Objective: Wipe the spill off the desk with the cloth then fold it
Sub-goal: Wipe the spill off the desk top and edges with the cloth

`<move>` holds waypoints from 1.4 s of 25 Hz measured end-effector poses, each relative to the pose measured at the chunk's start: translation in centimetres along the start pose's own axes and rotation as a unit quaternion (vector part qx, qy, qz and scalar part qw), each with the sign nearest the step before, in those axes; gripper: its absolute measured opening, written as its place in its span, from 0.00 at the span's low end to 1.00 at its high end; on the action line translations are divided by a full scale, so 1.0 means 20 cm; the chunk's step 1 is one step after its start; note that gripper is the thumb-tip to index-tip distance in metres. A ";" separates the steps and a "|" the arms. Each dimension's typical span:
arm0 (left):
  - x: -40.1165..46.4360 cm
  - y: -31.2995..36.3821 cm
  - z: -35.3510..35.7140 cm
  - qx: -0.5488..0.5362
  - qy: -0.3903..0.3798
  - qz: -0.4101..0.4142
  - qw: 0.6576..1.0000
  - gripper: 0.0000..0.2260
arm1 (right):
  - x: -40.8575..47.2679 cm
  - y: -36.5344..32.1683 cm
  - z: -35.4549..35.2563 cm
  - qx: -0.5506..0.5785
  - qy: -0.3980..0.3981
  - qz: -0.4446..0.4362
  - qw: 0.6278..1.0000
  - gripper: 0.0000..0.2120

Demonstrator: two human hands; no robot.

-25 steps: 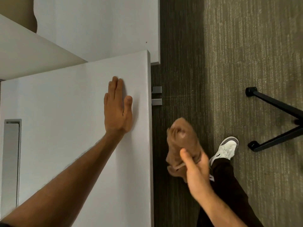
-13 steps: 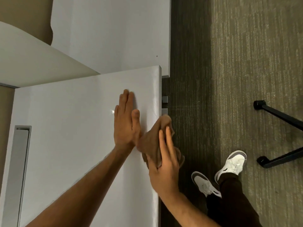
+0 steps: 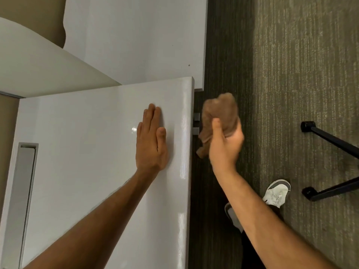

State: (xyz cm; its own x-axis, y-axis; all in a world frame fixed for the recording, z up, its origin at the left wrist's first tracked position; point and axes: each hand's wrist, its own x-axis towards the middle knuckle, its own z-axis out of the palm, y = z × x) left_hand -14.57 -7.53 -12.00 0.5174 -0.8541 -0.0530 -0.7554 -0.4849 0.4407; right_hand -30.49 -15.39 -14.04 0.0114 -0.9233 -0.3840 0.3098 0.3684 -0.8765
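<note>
Cloth (image 3: 220, 117) brown, bunched, gripped in right hand (image 3: 225, 144) with fingers curled round it, held off the desk's right edge over dark carpet (image 3: 291, 74). Left hand (image 3: 150, 144) flat, fingers straight and together, palm down on white desk (image 3: 87, 152) near its right edge. White shoe (image 3: 276, 193) near right.

Office: white desk (image 3: 87, 171), carpet (image 3: 301, 74), chair base (image 3: 334, 140)
</note>
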 end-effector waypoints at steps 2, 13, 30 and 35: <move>0.00 0.00 0.00 -0.001 0.001 0.001 1.000 0.31 | -0.15 0.01 -0.12 -0.001 0.015 0.004 1.000 0.25; 0.00 0.04 -0.01 0.018 -0.022 -0.013 1.000 0.35 | -0.36 0.14 0.03 -0.307 -0.154 -0.148 0.927 0.34; 0.01 0.07 -0.04 0.096 -0.052 -0.047 0.993 0.32 | 0.25 -0.06 0.34 -0.441 -0.147 -0.254 0.848 0.35; 0.19 0.17 0.00 -0.102 0.085 -0.242 0.961 0.35 | 0.35 -0.11 0.28 -0.425 -0.270 -0.246 0.828 0.32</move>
State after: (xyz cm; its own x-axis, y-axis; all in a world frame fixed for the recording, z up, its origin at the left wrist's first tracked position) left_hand -15.15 -12.43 -10.74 0.8593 -0.4867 -0.1571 -0.3241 -0.7559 0.5689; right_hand -25.70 -23.39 -13.13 0.5778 -0.8135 0.0657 -0.3750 -0.3361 -0.8639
